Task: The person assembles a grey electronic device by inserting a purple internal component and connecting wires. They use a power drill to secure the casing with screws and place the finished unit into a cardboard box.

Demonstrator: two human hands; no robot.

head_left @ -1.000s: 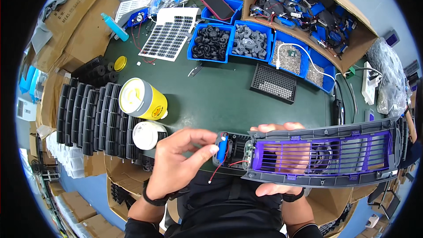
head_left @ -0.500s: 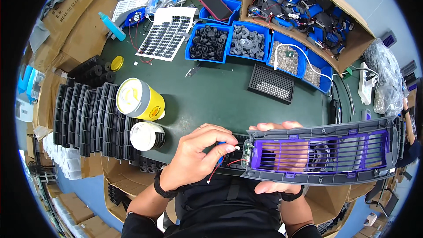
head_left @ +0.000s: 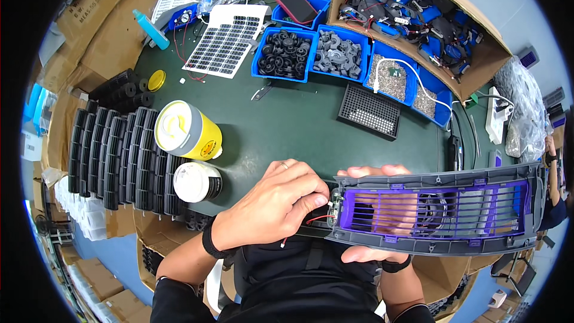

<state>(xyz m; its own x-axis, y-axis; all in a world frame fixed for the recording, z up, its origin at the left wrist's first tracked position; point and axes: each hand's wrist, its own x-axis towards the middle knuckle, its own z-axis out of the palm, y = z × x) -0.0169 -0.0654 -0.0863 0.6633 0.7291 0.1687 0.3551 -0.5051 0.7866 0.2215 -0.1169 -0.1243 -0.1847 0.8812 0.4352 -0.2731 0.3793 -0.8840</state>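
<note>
A long grey plastic housing (head_left: 430, 246) with a purple slatted grille (head_left: 466, 210) lies across my right hand (head_left: 382, 254). That hand grips it from beneath, thumb at the near edge and fingers over the far edge; the palm shows through the slats. At the housing's left end sits a small green circuit board (head_left: 336, 204) with a red wire (head_left: 320, 219) running from it. My left hand (head_left: 278, 203) is closed in a pinch right beside the board, on a small white wire connector that its fingertips now mostly cover. A loose wire end hangs below this hand.
Dark ribbed cylinders (head_left: 119, 161) stand in rows at left, beside a yellow tumbler (head_left: 203, 137) and a white tub (head_left: 194, 183). Farther back are blue bins of black parts (head_left: 286, 54) and grey parts (head_left: 339, 54), a black perforated tray (head_left: 369, 112) and a carton of blue-grey assemblies (head_left: 412, 18).
My left hand has moved slightly right, bringing the white connector up against the circuit board. My right hand and the housing have stayed nearly in place.
</note>
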